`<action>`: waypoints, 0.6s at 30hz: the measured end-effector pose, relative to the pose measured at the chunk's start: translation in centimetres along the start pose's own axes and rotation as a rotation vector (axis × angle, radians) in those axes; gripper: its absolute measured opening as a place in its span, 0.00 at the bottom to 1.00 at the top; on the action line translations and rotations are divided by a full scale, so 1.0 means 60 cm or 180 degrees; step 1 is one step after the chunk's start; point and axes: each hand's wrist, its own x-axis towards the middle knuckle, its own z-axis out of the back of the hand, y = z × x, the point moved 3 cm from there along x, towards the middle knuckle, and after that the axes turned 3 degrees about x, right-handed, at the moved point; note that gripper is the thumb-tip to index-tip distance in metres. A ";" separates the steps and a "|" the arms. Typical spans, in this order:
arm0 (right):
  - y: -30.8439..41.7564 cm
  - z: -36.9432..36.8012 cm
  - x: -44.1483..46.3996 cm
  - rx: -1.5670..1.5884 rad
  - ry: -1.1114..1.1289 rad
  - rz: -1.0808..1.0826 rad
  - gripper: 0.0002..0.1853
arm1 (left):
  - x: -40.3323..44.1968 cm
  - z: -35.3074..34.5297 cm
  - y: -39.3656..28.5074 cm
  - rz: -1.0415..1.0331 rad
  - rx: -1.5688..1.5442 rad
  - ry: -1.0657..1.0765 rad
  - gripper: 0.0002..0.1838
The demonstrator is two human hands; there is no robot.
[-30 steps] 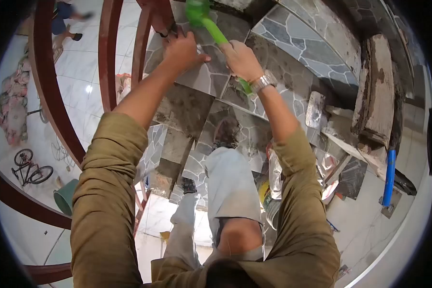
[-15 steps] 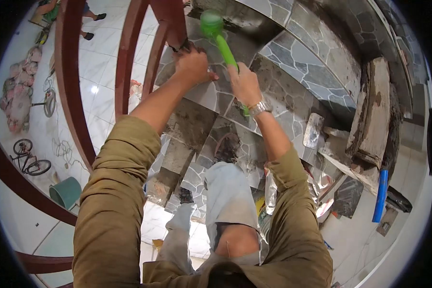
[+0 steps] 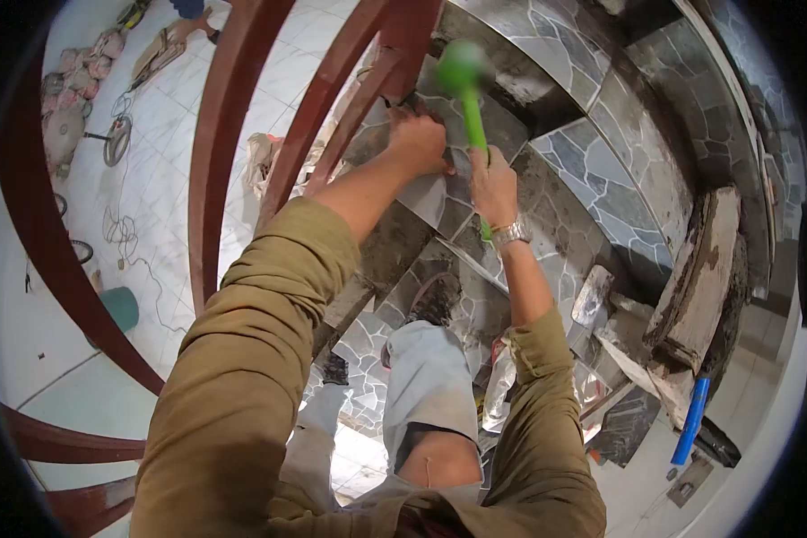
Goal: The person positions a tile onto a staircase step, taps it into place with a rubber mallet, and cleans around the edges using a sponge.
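The right hand (image 3: 494, 186) was closed around the handle of a green mallet (image 3: 473, 117), a wristwatch (image 3: 512, 234) just behind it on the wrist. The mallet's head, blurred, was beyond the hand, to the right of the foot of a red-brown post (image 3: 410, 45); whether it touched anything could not be told. The left hand (image 3: 417, 143) was low at the post's foot, its fingers bent toward the base and its thumb set apart; what, if anything, it gripped there could not be told. Beneath both hands were grey tiles (image 3: 504, 125), and to the right a step face bore a stone pattern (image 3: 592, 170) with pale joints. Nearer the body, light trousers (image 3: 429, 377) bared one knee through a tear. Farther right lay a flat metal piece (image 3: 592, 294), a weathered block (image 3: 698, 269) and a blue tube (image 3: 689, 421). Beyond the red-brown balusters (image 3: 222, 117) on the left, a loose wire (image 3: 125, 238) and a green bucket (image 3: 119, 308) were on a white floor (image 3: 166, 161), and part of another person (image 3: 188, 7) showed at the top edge.
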 end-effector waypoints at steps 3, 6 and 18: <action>-0.035 -0.025 0.002 -0.0316 -0.0049 0.0504 0.19 | -0.006 -0.004 0.001 0.0008 -0.0029 -0.0120 0.55; -0.022 -0.016 0.012 -0.0765 -0.0168 0.1546 0.19 | -0.003 -0.003 -0.003 0.0051 0.0020 -0.0357 0.54; -0.039 -0.038 0.013 -0.0643 0.0112 0.1027 0.23 | -0.008 -0.008 -0.005 0.0123 0.0074 -0.0599 0.52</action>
